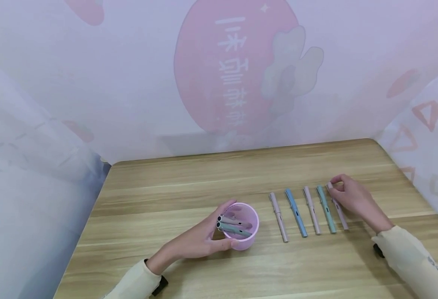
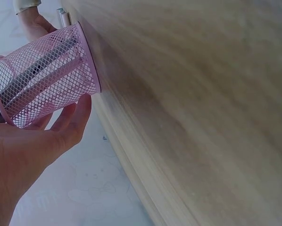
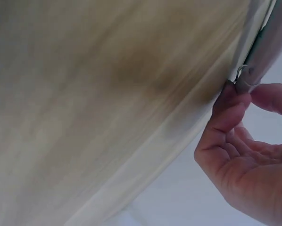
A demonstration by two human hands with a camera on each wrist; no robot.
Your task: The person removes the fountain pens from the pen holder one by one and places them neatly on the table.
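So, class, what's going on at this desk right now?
A person sits at a wooden table. Their left hand holds a pink mesh pen cup with a few pens in it. To its right, five pens lie side by side in a row: pink, blue, pink, green, and a last pink pen, whose far end the right hand is pinching.
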